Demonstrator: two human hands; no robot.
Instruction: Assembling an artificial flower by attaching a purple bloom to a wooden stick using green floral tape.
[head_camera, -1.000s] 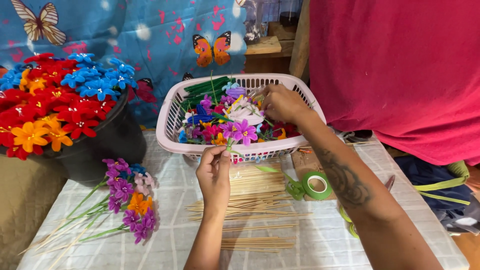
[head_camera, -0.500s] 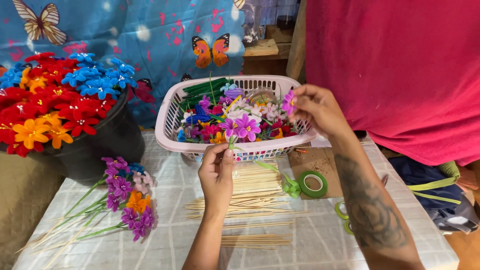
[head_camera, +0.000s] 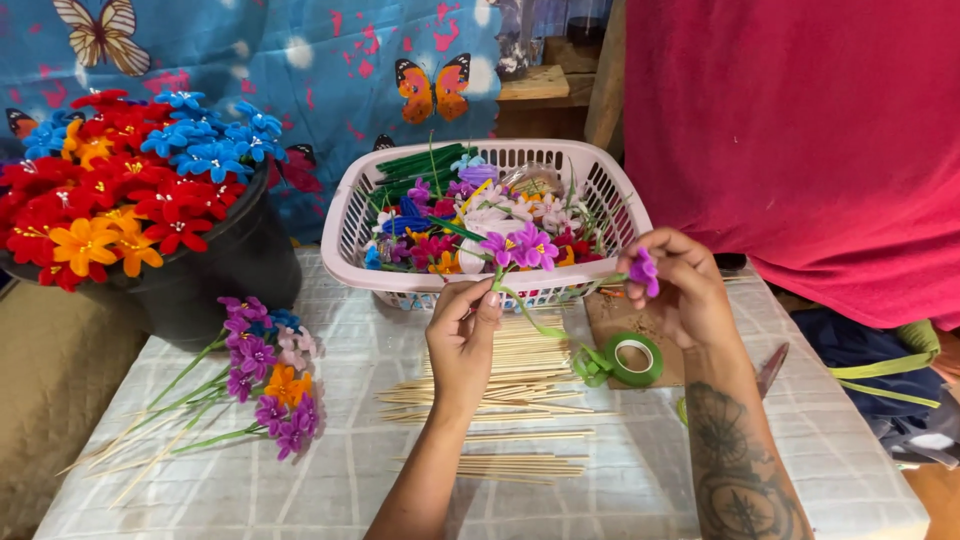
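Home craft table: flower basket, skewers.

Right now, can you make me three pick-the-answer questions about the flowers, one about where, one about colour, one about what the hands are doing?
1. Where does the green tape roll lie?
A. in the basket
B. on the table by the right hand
C. in the black pot

2. What colour is the small flower in the right hand?
A. purple
B. yellow
C. white

3. What is the left hand doing?
A. lying flat on the table
B. holding a stem with purple flowers upright
C. gripping the basket rim

Answers:
1 B, the roll sits on the table just below the right hand, outside the white basket.
2 A, purple petals show at the fingertips.
3 B, its fingers pinch a green stem topped with purple blooms.
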